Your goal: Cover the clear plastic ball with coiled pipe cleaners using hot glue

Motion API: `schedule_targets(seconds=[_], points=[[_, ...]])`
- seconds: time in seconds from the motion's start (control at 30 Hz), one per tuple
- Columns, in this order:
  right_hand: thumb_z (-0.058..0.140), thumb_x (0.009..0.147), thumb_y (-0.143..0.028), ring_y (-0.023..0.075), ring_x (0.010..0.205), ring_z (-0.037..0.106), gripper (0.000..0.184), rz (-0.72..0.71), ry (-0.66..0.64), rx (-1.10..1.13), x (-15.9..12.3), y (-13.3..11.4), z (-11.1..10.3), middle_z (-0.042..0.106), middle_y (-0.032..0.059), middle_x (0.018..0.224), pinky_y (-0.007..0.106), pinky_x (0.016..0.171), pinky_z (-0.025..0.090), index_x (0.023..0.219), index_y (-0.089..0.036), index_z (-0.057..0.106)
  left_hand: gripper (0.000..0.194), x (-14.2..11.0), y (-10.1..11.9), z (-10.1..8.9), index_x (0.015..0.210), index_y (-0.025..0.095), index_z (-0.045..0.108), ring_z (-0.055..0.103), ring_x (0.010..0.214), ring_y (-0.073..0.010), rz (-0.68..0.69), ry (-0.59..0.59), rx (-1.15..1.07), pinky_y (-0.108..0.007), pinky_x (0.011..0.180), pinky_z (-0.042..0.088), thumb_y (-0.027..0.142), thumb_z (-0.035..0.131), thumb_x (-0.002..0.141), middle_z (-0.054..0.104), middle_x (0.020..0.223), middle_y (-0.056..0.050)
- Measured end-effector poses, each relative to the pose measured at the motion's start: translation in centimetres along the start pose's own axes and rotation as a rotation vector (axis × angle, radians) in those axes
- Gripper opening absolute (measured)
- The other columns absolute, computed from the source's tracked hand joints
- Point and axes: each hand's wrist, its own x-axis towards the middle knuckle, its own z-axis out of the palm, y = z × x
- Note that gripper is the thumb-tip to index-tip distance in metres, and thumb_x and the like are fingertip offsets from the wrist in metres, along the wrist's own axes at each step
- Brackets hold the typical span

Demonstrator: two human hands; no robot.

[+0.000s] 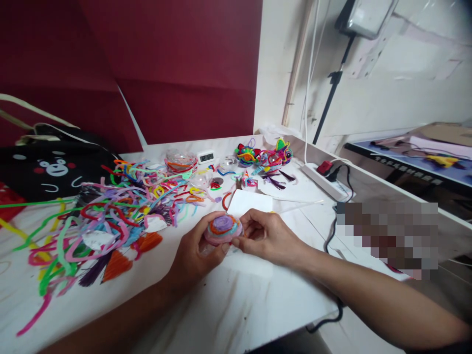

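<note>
One coiled ball (pixel 223 228), purple-topped, held in left hand (pixel 201 246) and right hand (pixel 263 236), both grips closed about it; stems (pixel 121 211) heaped leftward on counter (pixel 228 309).

Maroon panels (pixel 184 64) cover the wall from ten to twelve o'clock above my white, marbled table (pixel 236 295); pale wall (pixel 413 73) and a black stand (pixel 334 91) occupy one o'clock.

Left hand (pixel 201 248), right hand (pixel 271 236): bare, slim fingers, nail detail too small to tell. Left forearm (pixel 121 307), right forearm (pixel 365 290) bare; dark sleeve (pixel 460 347) edge far right of fingers, near elbow.
</note>
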Motion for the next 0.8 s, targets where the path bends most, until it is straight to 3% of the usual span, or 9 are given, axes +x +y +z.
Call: schedule_targets(seconds=[0.13,0.27,0.47,0.63,0.8], points=[[0.087,0.085,-0.054,0.0179,0.074,0.067,0.037,-0.033,0.002,-0.084,-0.3,-1.8,-1.7,0.075,0.0006,0.082,0.03,0.067,0.052,0.097,-0.021,0.071,0.053,0.3,-0.3,0.1,0.131,0.021,0.07,0.079,0.121,-0.0299,0.003,0.052,-0.1,-0.036,0.105,0.065,0.034,0.082,0.081,0.081,0.133,-0.011],[0.076,0.095,-0.044,0.0239,0.082,0.075,0.024,-0.042,0.04,-0.416,-0.8,-3.5,-4.9,0.081,0.0078,0.094,0.035,0.072,0.053,0.099,-0.021,0.075,0.058,0.8,0.1,0.1,0.13,0.02,0.068,0.078,0.123,-0.033,-0.073,0.107,-0.164,-0.042,0.107,0.064,0.038,0.084,0.077,0.081,0.132,-0.013],[0.075,0.094,-0.04,0.0278,0.08,0.073,0.021,0.129,0.008,-0.959,-1.4,-1.1,-7.5,0.082,0.0141,0.094,0.037,0.069,0.046,0.089,-0.02,0.076,0.066,1.4,0.9,-0.1,0.128,0.016,0.069,0.076,0.124,-0.0351,-0.153,0.146,-0.231,-0.045,0.11,0.061,0.043,0.086,0.071,0.08,0.13,-0.016],[0.078,0.089,-0.04,0.0224,0.07,0.067,0.019,0.193,-0.018,-0.907,-1.4,1.3,-7.1,0.079,0.0085,0.084,0.033,0.065,0.043,0.085,-0.022,0.073,0.063,1.3,0.3,-0.2,0.131,0.018,0.07,0.075,0.127,-0.0333,-0.13,0.151,-0.279,-0.043,0.11,0.061,0.043,0.088,0.075,0.08,0.132,-0.014],[0.082,0.082,-0.037,0.0195,0.065,0.062,0.022,0.248,-0.038,-0.806,-1.2,0.6,-6.5,0.075,0.0044,0.077,0.031,0.061,0.04,0.08,-0.023,0.066,0.063,1.4,-0.1,-0.3,0.133,0.018,0.069,0.075,0.128,-0.033,-0.106,0.172,-0.247,-0.041,0.109,0.062,0.044,0.085,0.079,0.08,0.135,-0.014]])
